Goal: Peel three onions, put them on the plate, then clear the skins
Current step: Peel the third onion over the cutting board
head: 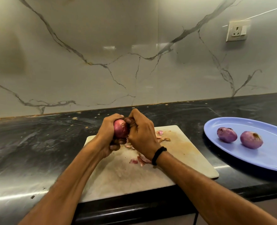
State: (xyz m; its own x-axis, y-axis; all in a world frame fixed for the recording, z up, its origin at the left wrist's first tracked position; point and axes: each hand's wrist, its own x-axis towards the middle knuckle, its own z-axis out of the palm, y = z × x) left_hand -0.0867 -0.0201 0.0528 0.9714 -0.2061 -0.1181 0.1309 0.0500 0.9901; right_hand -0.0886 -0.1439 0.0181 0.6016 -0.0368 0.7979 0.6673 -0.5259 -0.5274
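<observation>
Above the board (pixel 126 179), the left hand (pixel 107 135) is gripping an onion (pixel 120 129) while the right hand (pixel 141 135) is pinching its skin; skins (pixel 141 159) are lying beneath, and two peeled onions (pixel 227 134) are sitting on the plate (pixel 272 159) at right

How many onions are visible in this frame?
3. On the blue plate: left onion, right onion, apart. In the left hand and right hand, over the cutting board: third onion.
</observation>
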